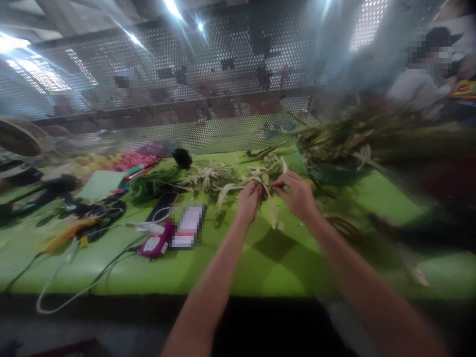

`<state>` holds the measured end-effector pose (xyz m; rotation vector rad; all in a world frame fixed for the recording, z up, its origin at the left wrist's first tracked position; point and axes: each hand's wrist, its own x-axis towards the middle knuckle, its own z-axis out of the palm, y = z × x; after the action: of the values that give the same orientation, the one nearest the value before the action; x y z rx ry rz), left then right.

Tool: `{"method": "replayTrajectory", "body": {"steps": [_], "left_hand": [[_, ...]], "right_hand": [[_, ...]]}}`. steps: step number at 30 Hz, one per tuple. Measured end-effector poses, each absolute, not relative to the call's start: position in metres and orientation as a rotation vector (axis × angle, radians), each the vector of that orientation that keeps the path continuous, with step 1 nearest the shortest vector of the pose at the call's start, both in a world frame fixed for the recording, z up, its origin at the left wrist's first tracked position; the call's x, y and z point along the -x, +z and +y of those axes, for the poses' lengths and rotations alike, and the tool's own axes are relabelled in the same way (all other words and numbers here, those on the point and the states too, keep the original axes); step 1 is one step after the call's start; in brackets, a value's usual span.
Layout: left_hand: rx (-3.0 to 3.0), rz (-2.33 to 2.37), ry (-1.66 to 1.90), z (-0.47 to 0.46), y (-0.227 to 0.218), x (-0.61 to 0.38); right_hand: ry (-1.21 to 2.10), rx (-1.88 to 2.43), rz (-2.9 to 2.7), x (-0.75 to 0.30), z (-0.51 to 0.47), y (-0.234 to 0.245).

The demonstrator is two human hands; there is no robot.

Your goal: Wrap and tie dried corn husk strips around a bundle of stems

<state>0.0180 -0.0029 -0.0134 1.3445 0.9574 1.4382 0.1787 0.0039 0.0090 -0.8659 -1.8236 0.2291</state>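
Observation:
My left hand (250, 199) is closed around a bunch of pale dried leaves (272, 208), with one long leaf hanging down below the fingers. Just to its right, my right hand (298, 193) pinches at the same bunch, thumb against fingertips; what exactly sits in the pinch is too blurred to see. Behind and left of the hands lies a heap of whitish dried plant pieces (210, 174). A darker green stringy bundle (150, 184) rests farther left. Everything is on a bright green table (208, 277).
Dry stalks (334, 141) fill a green tub (323, 168) at back right. A phone (188, 225), a magenta power bank (158, 243) and white cables lie left. Scissors-like tools (107, 210) and pink material (136, 161) are beyond. A person (420, 89) sits at far right.

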Motion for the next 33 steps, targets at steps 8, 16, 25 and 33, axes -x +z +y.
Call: {"method": "replayTrajectory", "body": {"steps": [8, 16, 25, 33], "left_hand": [[-1.133, 0.835, 1.371, -0.002, -0.014, -0.017], [-1.381, 0.917, 1.323, -0.002, -0.014, -0.016], [-1.454, 0.799, 1.112, -0.004, -0.023, -0.024], [-1.282, 0.823, 1.248, -0.002, -0.020, -0.023]], "right_hand": [[0.536, 0.956, -1.711, -0.173, 0.014, -0.010], [0.652, 1.058, -1.576, -0.183, 0.018, -0.003], [1.105, 0.972, -1.316, -0.176, 0.015, 0.001], [0.951, 1.055, -1.356, -0.173, 0.015, -0.005]]}}
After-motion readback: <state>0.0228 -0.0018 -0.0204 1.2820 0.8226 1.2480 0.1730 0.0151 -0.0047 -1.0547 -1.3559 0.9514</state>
